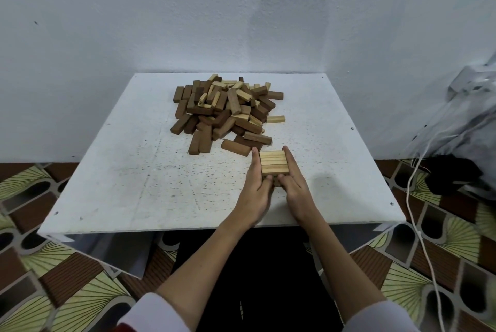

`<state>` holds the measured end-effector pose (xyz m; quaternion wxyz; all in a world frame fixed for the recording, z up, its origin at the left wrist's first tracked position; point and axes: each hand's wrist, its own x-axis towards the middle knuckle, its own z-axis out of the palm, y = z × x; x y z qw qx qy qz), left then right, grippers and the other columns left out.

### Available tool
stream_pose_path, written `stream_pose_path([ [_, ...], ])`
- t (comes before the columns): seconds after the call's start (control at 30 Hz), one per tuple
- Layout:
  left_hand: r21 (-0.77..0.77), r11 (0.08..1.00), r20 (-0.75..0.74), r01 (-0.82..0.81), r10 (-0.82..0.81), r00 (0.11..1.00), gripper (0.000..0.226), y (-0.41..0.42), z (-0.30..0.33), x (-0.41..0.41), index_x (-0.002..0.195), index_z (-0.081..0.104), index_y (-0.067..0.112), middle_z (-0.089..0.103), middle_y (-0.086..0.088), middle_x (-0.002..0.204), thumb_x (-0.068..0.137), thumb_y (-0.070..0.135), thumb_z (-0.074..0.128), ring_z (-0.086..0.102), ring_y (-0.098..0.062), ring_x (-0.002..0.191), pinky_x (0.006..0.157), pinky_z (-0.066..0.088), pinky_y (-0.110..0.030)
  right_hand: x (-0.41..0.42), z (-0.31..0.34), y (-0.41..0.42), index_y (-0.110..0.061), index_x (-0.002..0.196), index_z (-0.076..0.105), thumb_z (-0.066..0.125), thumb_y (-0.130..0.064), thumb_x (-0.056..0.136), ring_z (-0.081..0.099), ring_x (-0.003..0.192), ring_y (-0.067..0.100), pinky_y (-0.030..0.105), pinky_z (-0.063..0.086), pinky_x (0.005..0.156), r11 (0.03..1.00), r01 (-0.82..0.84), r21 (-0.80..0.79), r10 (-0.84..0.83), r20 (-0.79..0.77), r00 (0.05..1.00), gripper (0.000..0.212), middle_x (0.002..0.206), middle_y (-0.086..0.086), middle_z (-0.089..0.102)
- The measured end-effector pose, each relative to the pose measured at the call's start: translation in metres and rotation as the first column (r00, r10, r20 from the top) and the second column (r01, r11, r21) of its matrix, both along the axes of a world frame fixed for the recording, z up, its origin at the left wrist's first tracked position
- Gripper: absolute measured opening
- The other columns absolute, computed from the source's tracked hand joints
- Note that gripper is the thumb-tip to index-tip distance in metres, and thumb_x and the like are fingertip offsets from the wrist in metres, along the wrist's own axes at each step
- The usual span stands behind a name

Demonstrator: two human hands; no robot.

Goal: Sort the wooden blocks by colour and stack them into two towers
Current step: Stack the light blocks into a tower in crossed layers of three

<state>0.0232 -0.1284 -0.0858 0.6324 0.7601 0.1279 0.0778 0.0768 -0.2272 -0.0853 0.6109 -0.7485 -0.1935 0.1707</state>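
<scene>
We noted a pale-wood stack [274,162], three blocks side by side on top, right of frame centre on the white desk [120,170]. Left hand [255,192] and right hand [295,184] pressed its sides, fingers straight. Mixed block pile [225,111] lay above it; one dark block [235,147] just beside the left fingertips.
</scene>
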Motion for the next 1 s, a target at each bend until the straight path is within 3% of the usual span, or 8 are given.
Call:
stream_pose_path([
  [0.23, 0.022, 1.0, 0.001, 0.003, -0.003, 1.0, 0.064, 0.0002, 0.0008, -0.0011, 0.151, -0.006, 0.021, 0.01, 0.001, 0.159, 0.102, 0.008, 0.032, 0.018, -0.007, 0.142, 0.113, 0.016, -0.019, 0.0003, -0.0009, 0.0006, -0.023, 0.15, 0.017, 0.032, -0.027, 0.083, 0.024, 0.14, 0.01, 0.031, 0.025, 0.116, 1.0, 0.0, -0.001, 0.0, 0.015, 1.0, 0.069, 0.155, -0.004, 0.023],
  [0.43, 0.037, 0.999, -0.021, 0.005, -0.004, 1.0, 0.066, 0.001, -0.001, -0.0005, 0.151, -0.007, 0.022, 0.018, 0.0, 0.156, 0.102, 0.009, 0.035, 0.023, -0.005, 0.138, 0.111, 0.019, -0.018, 0.0018, -0.0043, 0.0009, -0.022, 0.15, 0.015, 0.032, -0.025, 0.081, 0.021, 0.14, 0.004, 0.002, 0.021, 0.101, 1.0, -0.011, -0.006, 0.011, 0.022, 1.0, 0.071, 0.156, -0.005, 0.021],
  [0.57, 0.056, 0.998, -0.03, 0.008, -0.006, 1.0, 0.066, 0.0008, -0.0001, -0.0006, 0.151, -0.007, 0.022, 0.018, 0.001, 0.156, 0.102, 0.01, 0.035, 0.023, -0.003, 0.136, 0.106, 0.018, -0.012, 0.0023, -0.005, 0.0008, -0.021, 0.15, 0.016, 0.032, -0.024, 0.081, 0.023, 0.14, 0.005, 0.0, 0.022, 0.099, 1.0, -0.011, 0.011, 0.01, 0.029, 1.0, 0.071, 0.155, -0.004, 0.022],
  [0.67, 0.028, 1.0, -0.026, 0.007, -0.006, 1.0, 0.067, 0.0013, -0.0003, -0.0008, 0.151, -0.007, 0.022, 0.016, 0.0, 0.157, 0.101, 0.009, 0.036, 0.021, -0.007, 0.141, 0.111, 0.018, -0.018, 0.0027, -0.0036, -0.0006, -0.021, 0.15, 0.017, 0.033, -0.024, 0.079, 0.024, 0.139, 0.005, 0.01, 0.024, 0.106, 0.999, -0.016, 0.034, 0.015, 0.026, 1.0, 0.072, 0.155, -0.005, 0.023],
  [0.8, -0.117, 0.993, -0.007, -0.033, 0.032, 0.999, 0.073, 0.0023, -0.0014, -0.0016, 0.152, -0.003, 0.023, 0.022, -0.001, 0.156, 0.096, -0.007, 0.034, 0.025, -0.014, 0.141, 0.115, 0.026, -0.032, 0.0019, -0.0002, -0.0037, -0.02, 0.148, 0.022, 0.034, -0.03, 0.083, 0.028, 0.134, 0.001, 0.001, 0.028, 0.096, 0.99, 0.027, 0.138, -0.026, -0.009, 1.0, 0.067, 0.146, -0.014, 0.028],
  [0.87, -0.24, 0.968, -0.014, -0.067, 0.065, 0.998, 0.079, 0.0026, 0.0008, -0.0017, 0.152, 0.003, 0.025, 0.028, 0.005, 0.151, 0.09, -0.018, 0.026, 0.033, -0.013, 0.135, 0.095, 0.041, -0.02, 0.0033, -0.002, -0.0042, -0.022, 0.147, 0.025, 0.029, -0.044, 0.088, 0.026, 0.137, 0.001, 0.012, 0.024, 0.107, 0.981, 0.091, 0.172, -0.085, -0.042, 0.996, 0.063, 0.148, -0.014, 0.029],
  [0.93, -0.269, 0.96, -0.014, -0.08, 0.079, 0.997, 0.085, 0.0026, 0.0054, -0.0032, 0.152, 0.005, 0.024, 0.031, 0.007, 0.147, 0.084, -0.025, 0.021, 0.041, -0.01, 0.122, 0.065, 0.039, -0.011, 0.0051, -0.005, -0.0046, -0.023, 0.146, 0.027, 0.022, -0.053, 0.09, 0.026, 0.138, 0.002, 0.024, 0.02, 0.115, 0.973, 0.132, 0.19, -0.121, -0.069, 0.99, 0.064, 0.151, -0.01, 0.03],
  [1.0, -0.324, 0.943, -0.008, -0.071, 0.072, 0.997, 0.089, 0.0011, 0.0058, -0.0028, 0.152, 0.004, 0.023, 0.023, 0.005, 0.153, 0.081, -0.028, 0.022, 0.036, -0.011, 0.13, 0.063, 0.04, -0.009, 0.0062, -0.0058, -0.0053, -0.023, 0.145, 0.029, 0.021, -0.056, 0.091, 0.028, 0.138, 0.003, 0.025, 0.019, 0.115, 0.964, 0.156, 0.218, -0.134, -0.112, 0.985, 0.063, 0.151, -0.007, 0.031],
])
